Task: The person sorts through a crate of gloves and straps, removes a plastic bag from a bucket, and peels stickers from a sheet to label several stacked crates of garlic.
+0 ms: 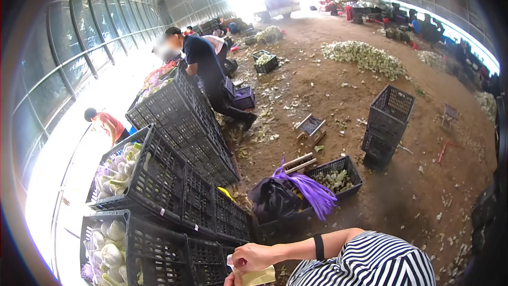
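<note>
My right hand (253,257), with a black band on its wrist, reaches in from the striped sleeve at the lower right. Its fingers are pinched together at a small white label with reddish marks (230,260), beside the stacked black crates. Just below, only the fingers of my left hand (233,279) show at the bottom edge, closed on a pale yellow paper strip (259,276). White garlic bulbs with stems (111,256) fill the nearest crate (159,249). Behind it stands another garlic-filled crate (159,172) on its stack.
A person in dark clothes (211,69) leans over a taller crate stack (180,111). Purple strips (309,188) and a black bag (275,198) lie by a crate of trimmings (338,177). Stacked crates (389,122), a small stool (310,125) and a garlic pile (365,55) stand on the dirt floor.
</note>
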### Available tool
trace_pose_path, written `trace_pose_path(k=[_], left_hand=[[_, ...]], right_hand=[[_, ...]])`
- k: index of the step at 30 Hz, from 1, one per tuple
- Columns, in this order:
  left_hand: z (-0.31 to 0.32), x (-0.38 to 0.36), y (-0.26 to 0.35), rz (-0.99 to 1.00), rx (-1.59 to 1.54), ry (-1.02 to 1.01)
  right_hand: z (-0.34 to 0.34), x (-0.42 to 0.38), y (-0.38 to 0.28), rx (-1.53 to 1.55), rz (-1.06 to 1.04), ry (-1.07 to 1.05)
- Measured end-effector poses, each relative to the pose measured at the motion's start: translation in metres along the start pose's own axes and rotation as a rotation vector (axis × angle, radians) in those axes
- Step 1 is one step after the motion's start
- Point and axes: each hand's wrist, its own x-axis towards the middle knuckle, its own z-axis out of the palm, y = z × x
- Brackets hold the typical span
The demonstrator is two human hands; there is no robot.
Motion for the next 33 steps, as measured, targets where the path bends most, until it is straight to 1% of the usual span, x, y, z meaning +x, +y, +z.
trace_pose_path(k=[1,2,4,5,6,7,8,9,10,12,14,19,20,22,23,25,26,27,28,29,30,32,33], left_hand=[[0.001,0.01,-0.053,0.054,0.017,-0.024],[0.002,0.015,-0.082,0.106,0.033,-0.047],[0.005,-0.004,0.02,0.014,0.031,-0.02],[-0.002,0.01,-0.027,-0.024,-0.059,-0.151],[0.011,-0.004,0.017,-0.024,-0.185,-0.01],[0.006,-0.004,0.025,-0.12,-0.21,-0.024],[0.001,-0.004,0.031,-0.1,-0.108,-0.035],[0.002,-0.005,0.036,-0.134,-0.19,-0.016],[0.002,-0.004,0.024,-0.166,-0.266,-0.012],[0.005,-0.007,0.022,-0.195,-0.464,0.009],[0.005,-0.008,0.022,-0.196,-0.458,0.019],[0.006,-0.008,0.021,-0.169,-0.466,0.004],[0.007,-0.008,0.022,-0.18,-0.446,0.012],[0.006,-0.009,0.021,-0.193,-0.424,0.021],[0.006,-0.009,0.019,-0.171,-0.363,0.011],[0.004,-0.009,0.016,-0.148,-0.3,0.0],[0.003,-0.009,0.015,-0.024,-0.129,-0.007],[0.002,-0.008,0.015,0.101,0.042,-0.014],[0.002,-0.007,0.017,0.107,0.044,-0.014],[0.002,-0.009,0.021,0.083,0.084,-0.033],[0.002,-0.01,0.022,0.058,0.124,-0.052],[0.002,-0.012,0.011,0.079,0.138,-0.054],[0.003,-0.013,0.007,0.039,0.142,-0.06]], right_hand=[[0.0,0.001,0.003,0.013,-0.014,-0.01],[0.0,0.001,0.007,0.027,-0.029,-0.021],[-0.004,-0.001,0.006,0.041,-0.06,0.06],[-0.007,0.0,0.005,0.019,-0.067,0.072],[-0.011,0.001,0.0,0.017,-0.074,0.069],[-0.013,0.001,-0.005,0.037,-0.02,0.1],[-0.015,0.001,-0.006,0.074,-0.027,0.07],[-0.014,0.0,-0.006,0.066,-0.018,0.054],[-0.016,0.0,-0.007,0.037,-0.013,0.047],[-0.018,-0.001,-0.016,-0.014,0.007,0.018],[-0.016,-0.001,-0.016,-0.029,-0.026,0.003],[-0.014,0.0,-0.023,-0.031,-0.082,0.051],[-0.014,0.0,-0.022,-0.028,-0.082,0.049],[-0.012,0.0,-0.018,-0.064,-0.216,0.076],[-0.011,0.001,-0.017,-0.061,-0.215,0.075],[-0.01,0.002,-0.012,-0.148,-0.311,0.057],[-0.008,0.003,-0.008,-0.147,-0.311,0.058],[-0.007,0.003,-0.004,-0.121,-0.283,0.006],[-0.006,0.005,-0.001,-0.097,-0.258,-0.042],[-0.004,0.006,0.001,-0.026,-0.259,-0.031],[-0.003,0.006,0.004,-0.026,-0.261,-0.028],[0.0,0.006,0.017,0.087,-0.116,-0.113],[0.004,0.006,0.023,0.125,-0.123,-0.106]])
